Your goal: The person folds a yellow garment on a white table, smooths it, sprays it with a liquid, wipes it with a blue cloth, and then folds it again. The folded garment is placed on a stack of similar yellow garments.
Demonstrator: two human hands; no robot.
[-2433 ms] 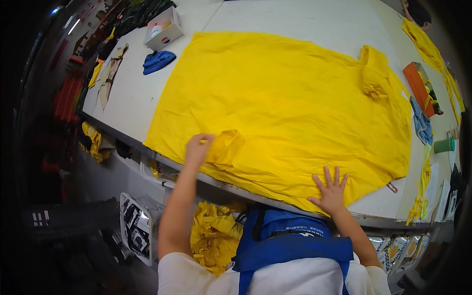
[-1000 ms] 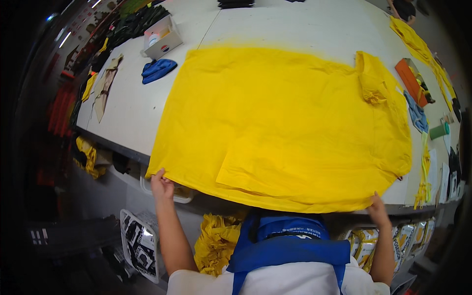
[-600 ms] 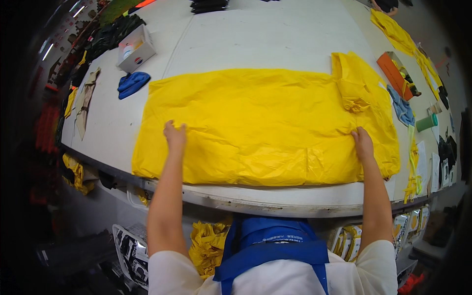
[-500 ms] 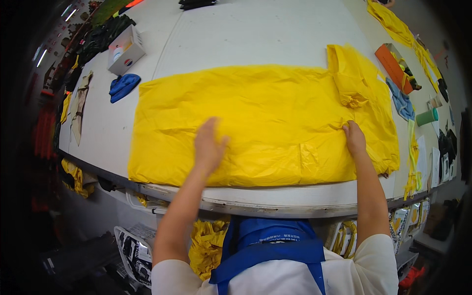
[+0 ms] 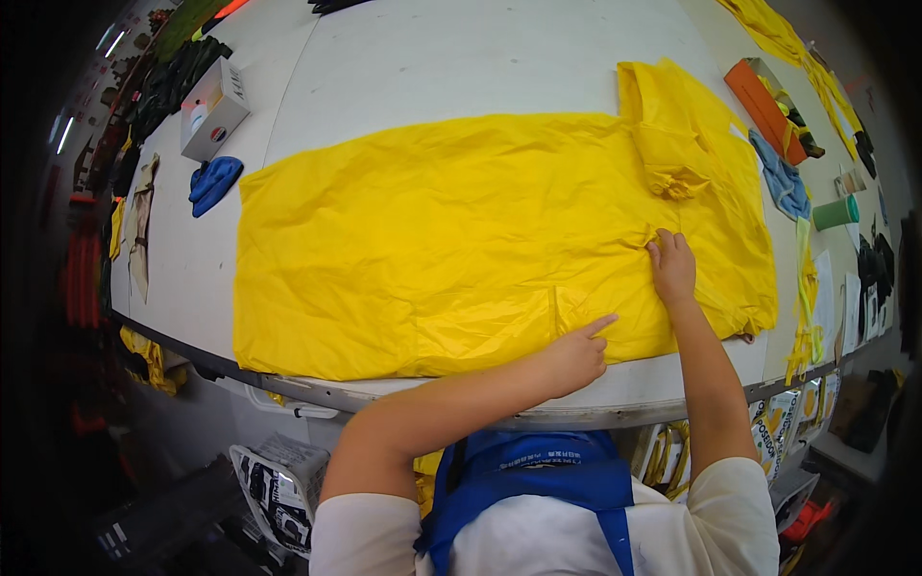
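Observation:
A thin yellow raincoat (image 5: 413,230) lies spread and wrinkled across the table, with a gathered cuff on the folded part at its right. My right hand (image 5: 675,269) pinches a small tuft of its fabric just below that cuff. My left hand (image 5: 576,357) is over the near edge of the raincoat, right of the middle. Its index finger points out toward the right while the other fingers are partly curled, and nothing shows in it. A pocket-like patch is visible on the fabric beside the left hand.
At the left stand a white box (image 5: 215,110) and a blue cloth cap (image 5: 213,184). To the right are an orange box (image 5: 765,108), a light-blue cloth (image 5: 780,178) and a green cylinder (image 5: 836,212). The white table (image 5: 423,58) has its near edge against me.
My left hand has swept from the middle of the raincoat to the right and nearer me. The right hand keeps its pinch. The whole view has shifted slightly.

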